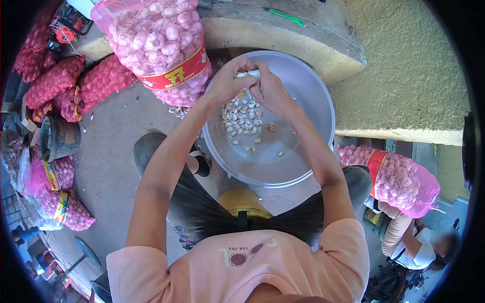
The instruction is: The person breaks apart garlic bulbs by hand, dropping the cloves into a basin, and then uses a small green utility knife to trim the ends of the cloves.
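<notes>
Far left of the hands, red mesh sacks lie on the floor, and a pink mesh bag of garlic bulbs stands just beside the left hand. That hand and the right hand meet, both pinched shut on one garlic clove, pale and whitish, small between the fingertips. Below them, in the metal basin, sits a heap of cloves, cream-coloured. To the right lies another pink garlic bag.
</notes>
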